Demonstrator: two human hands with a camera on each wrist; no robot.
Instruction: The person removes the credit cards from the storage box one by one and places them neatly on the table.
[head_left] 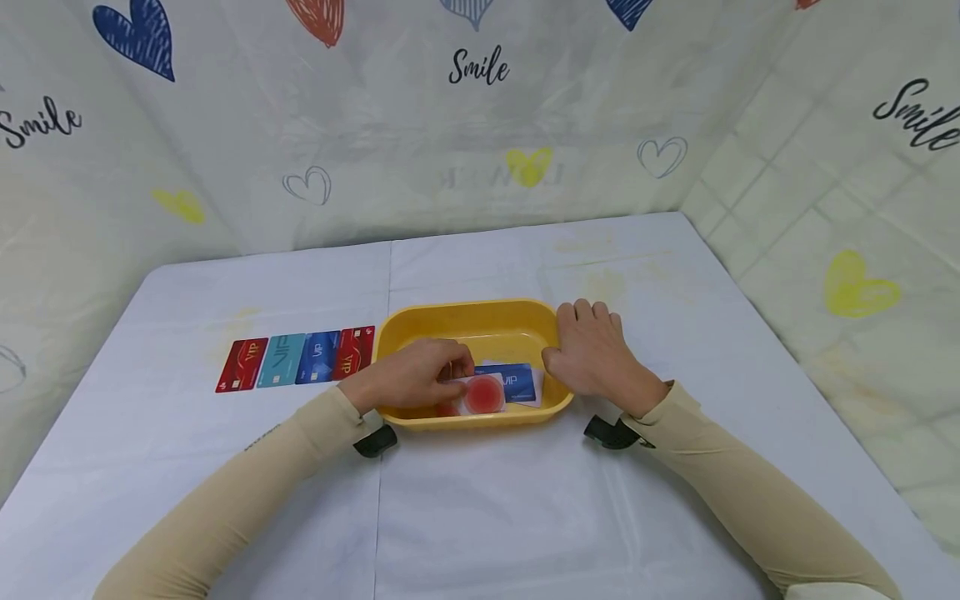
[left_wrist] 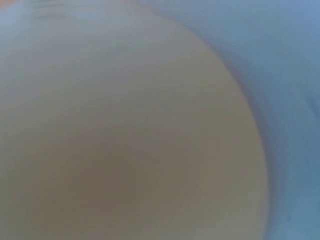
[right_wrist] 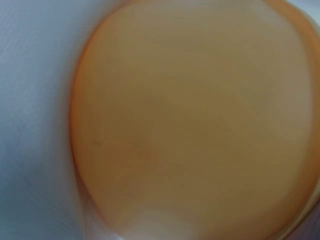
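Note:
A yellow plastic tray [head_left: 465, 312] stands on the white-covered table. My right hand [head_left: 596, 350] grips its right rim, thumb toward the inside and fingers over the edge. Inside lie a blue VIP card [head_left: 517, 382], pale cards partly under it, and a whitish card with a red disc [head_left: 484, 395]. My left hand [head_left: 420, 371] reaches over the tray's left part with fingers bent, its thumb right at the red-disc card; I cannot tell whether it pinches a card. Both wrist views are filled by a blurred surface close to the lens.
Left of the tray, several cards lie in a row: a red card [head_left: 242, 365], a teal card [head_left: 281, 361], a blue card [head_left: 318, 357] and another red card [head_left: 355, 352] near the tray's rim. A printed curtain [head_left: 390, 108] hangs behind the table [head_left: 480, 517].

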